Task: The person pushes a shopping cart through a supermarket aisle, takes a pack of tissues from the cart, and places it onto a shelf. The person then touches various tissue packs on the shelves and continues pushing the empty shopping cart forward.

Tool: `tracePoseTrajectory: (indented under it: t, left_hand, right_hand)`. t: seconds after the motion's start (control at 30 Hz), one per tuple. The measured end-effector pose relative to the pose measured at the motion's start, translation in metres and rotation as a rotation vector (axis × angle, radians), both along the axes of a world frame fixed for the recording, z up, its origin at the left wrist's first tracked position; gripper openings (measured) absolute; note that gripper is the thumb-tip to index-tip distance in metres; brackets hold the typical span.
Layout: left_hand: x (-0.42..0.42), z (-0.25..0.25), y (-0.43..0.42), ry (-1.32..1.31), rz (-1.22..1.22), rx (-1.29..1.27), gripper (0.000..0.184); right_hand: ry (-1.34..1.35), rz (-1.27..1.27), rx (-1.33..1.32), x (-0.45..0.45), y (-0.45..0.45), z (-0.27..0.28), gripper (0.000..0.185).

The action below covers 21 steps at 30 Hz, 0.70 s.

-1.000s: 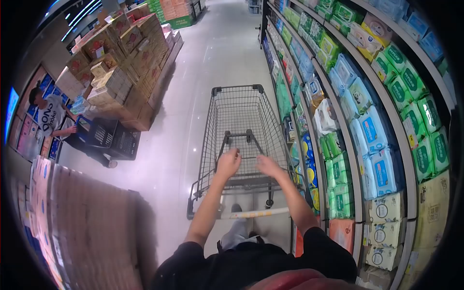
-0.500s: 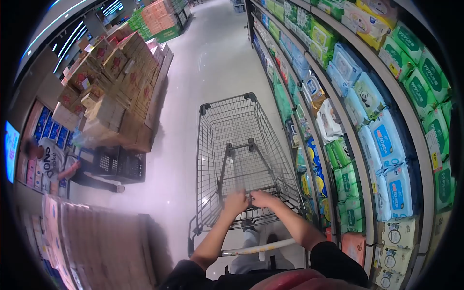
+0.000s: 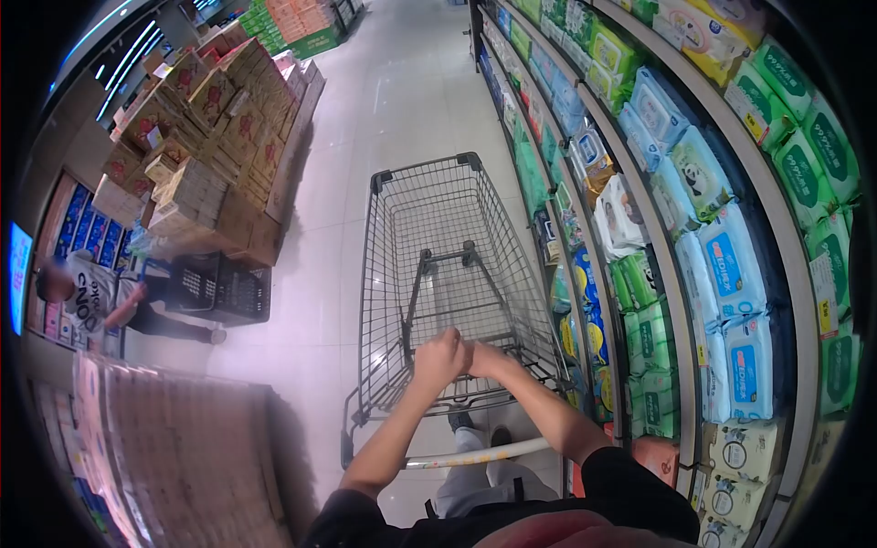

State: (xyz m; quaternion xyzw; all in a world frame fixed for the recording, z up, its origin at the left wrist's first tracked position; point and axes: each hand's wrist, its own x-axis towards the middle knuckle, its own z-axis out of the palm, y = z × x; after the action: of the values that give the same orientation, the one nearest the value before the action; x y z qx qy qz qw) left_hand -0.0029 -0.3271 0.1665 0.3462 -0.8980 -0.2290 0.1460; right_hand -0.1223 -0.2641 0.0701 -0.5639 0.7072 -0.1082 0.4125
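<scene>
My left hand (image 3: 442, 357) and my right hand (image 3: 489, 360) meet above the rear part of a wire shopping cart (image 3: 457, 210). The left fingers are curled closed, and the right hand is pressed against them with its fingers mostly hidden. Whether anything lies between the hands cannot be made out. Below them, nearer my body, runs the cart's pale handle (image 3: 484, 454), which neither hand touches. No goods show in the cart's basket.
Shelves of packaged wipes (image 3: 734, 265) line the right side. Stacked cartons (image 3: 228, 137) rise at the left, with another stack (image 3: 192, 447) nearer. A person (image 3: 100, 297) stands beside a black basket (image 3: 219, 288). The aisle floor (image 3: 402, 73) runs ahead.
My hands were apart a second ago and have come together. The left fingers have curled closed. Cartons and shelves have shifted in view as the camera moved.
</scene>
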Motion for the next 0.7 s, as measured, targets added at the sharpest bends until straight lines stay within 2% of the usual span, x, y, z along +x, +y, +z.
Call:
tracePoseTrajectory:
  t: [0.07, 0.13, 0.2, 0.37, 0.47, 0.7]
  left_hand:
    - [-0.003, 0.006, 0.001, 0.137, -0.005, -0.027, 0.012]
    - [-0.005, 0.008, 0.001, 0.153, -0.013, -0.045, 0.011]
    - [-0.008, 0.010, 0.002, 0.178, -0.019, -0.068, 0.010]
    - [-0.011, 0.017, 0.006, 0.278, -0.226, -0.124, 0.012]
    - [-0.014, 0.016, 0.009, 0.294, -0.234, -0.136, 0.010]
    - [-0.020, 0.030, 0.008, 0.365, -0.271, -0.137, 0.009]
  right_hand:
    - [-0.076, -0.005, -0.040, -0.003, -0.001, 0.023, 0.037]
    - [-0.146, -0.012, -0.074, -0.006, -0.002, 0.033, 0.036]
    - [-0.090, 0.150, -0.038, -0.007, -0.007, 0.036, 0.036]
    - [-0.283, 0.137, -0.224, -0.003, -0.005, -0.010, 0.038]
    - [-0.182, 0.198, -0.279, 0.003, -0.007, -0.063, 0.042]
    - [-0.169, 0.175, -0.213, 0.002, -0.011, -0.012, 0.043]
